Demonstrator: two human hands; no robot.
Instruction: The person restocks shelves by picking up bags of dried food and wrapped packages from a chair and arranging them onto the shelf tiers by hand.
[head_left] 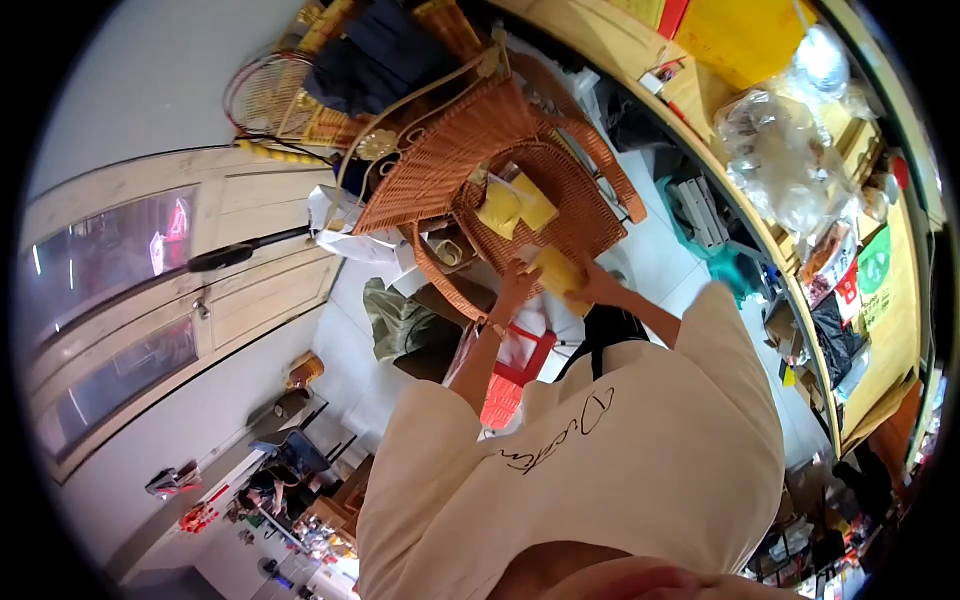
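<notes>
A yellow rectangular bundle (558, 274) is between my two hands, in front of a woven wicker armchair. My left hand (516, 285) has its fingers closed on the bundle's left edge. From the other side, my right hand (594, 283) grips its right edge. What the bundle is made of is too small to tell. On the seat of the wicker armchair (590, 222) lie a yellow crumpled-looking packet (499, 208) and, against it, a flat yellow rectangular piece (533, 202).
A red-and-white container (522, 352) stands below my left forearm. Left of the chair are white bags (360, 245) and a green sack (393, 318). A long wooden counter (735, 195) carrying plastic bags (780, 150) curves along the right. A wooden door (255, 290) is at left.
</notes>
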